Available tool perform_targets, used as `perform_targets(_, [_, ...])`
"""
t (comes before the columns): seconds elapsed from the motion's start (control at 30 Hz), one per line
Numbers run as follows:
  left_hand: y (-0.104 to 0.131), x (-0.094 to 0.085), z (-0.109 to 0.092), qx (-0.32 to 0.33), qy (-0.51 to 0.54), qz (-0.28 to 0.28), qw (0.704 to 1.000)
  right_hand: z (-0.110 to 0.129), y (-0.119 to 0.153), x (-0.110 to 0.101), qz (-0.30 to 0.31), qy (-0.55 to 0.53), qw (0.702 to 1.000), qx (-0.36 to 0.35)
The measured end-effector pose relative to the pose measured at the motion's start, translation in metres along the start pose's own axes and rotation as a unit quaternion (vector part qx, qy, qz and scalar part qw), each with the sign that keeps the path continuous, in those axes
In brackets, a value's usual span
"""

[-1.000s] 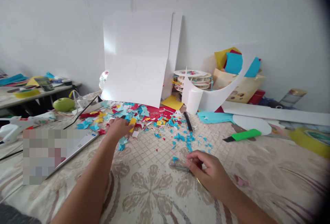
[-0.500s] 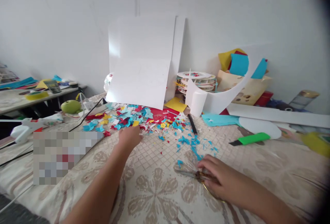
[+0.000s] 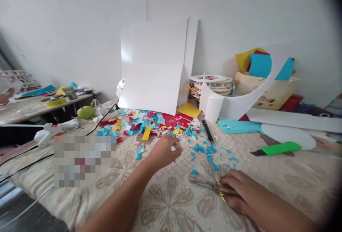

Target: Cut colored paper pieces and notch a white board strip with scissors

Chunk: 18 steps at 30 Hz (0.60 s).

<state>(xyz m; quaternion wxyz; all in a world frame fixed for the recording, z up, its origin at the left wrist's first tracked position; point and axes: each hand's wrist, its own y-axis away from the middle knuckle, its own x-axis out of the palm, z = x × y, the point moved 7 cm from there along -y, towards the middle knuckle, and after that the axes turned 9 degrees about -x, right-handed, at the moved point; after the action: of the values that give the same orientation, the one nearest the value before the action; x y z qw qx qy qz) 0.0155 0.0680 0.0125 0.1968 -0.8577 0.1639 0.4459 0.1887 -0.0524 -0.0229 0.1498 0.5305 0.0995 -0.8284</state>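
Note:
My left hand (image 3: 166,150) is over the middle of the patterned cloth, its fingers curled and pinched around a small white piece (image 3: 176,145). To its left lie light blue flower cut-outs (image 3: 139,150) and a fringed yellow strip (image 3: 146,133). My right hand (image 3: 236,189) is closed on gold-handled scissors (image 3: 213,186), whose blades point left near the cloth. Blue paper scraps (image 3: 208,150) lie just beyond the scissors. A heap of red, blue, white and yellow cut-outs (image 3: 140,123) spreads behind my left hand.
White boards (image 3: 151,86) lean on the wall. A black marker-like stick (image 3: 207,131) and a green cutter (image 3: 280,148) lie right. Round white tiers (image 3: 211,78) stand behind a curled white sheet (image 3: 213,107). A glue gun (image 3: 48,132) and cables are left.
My left hand has moved right and nearer, away from the heap. The yellow strip and light blue flowers now show beside it. The view has shifted left; my right hand still holds the scissors.

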Motion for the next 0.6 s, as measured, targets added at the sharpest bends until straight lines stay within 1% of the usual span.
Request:
perform_targets(0.07, [0.003,0.004,-0.01,0.027,0.047,-0.016,0.998,0.004,-0.001,-0.001,-0.007,-0.006,1.0,-0.023])
perform_targets(0.13, [0.005,0.005,-0.013,0.036,0.093,-0.036,0.994,0.002,-0.003,0.0,-0.018,-0.004,0.999,-0.039])
perform_targets(0.23, [0.004,0.006,-0.008,0.019,0.163,-0.063,0.984,-0.007,-0.007,0.006,-0.03,-0.008,0.998,-0.05])
perform_targets(0.33, [0.0,0.007,0.003,-0.016,0.251,-0.078,0.965,-0.018,-0.007,0.011,-0.06,-0.042,0.996,-0.048])
perform_targets(0.43, [-0.003,0.008,0.012,-0.051,0.352,-0.088,0.93,-0.027,-0.004,0.012,-0.113,-0.111,0.987,0.005])
perform_targets(0.47, [-0.004,0.008,0.014,-0.061,0.384,-0.087,0.917,-0.027,-0.004,0.014,-0.125,-0.14,0.982,0.023])
perform_targets(0.5, [-0.004,0.009,0.013,-0.067,0.413,-0.079,0.905,-0.023,-0.003,0.016,-0.135,-0.177,0.975,0.029])
perform_targets(0.57, [-0.002,0.014,0.008,-0.072,0.461,-0.048,0.883,-0.013,-0.004,0.022,-0.157,-0.274,0.948,0.033])
perform_targets(0.6, [0.001,0.017,0.003,-0.073,0.48,-0.026,0.874,-0.006,-0.005,0.028,-0.15,-0.314,0.937,0.033])
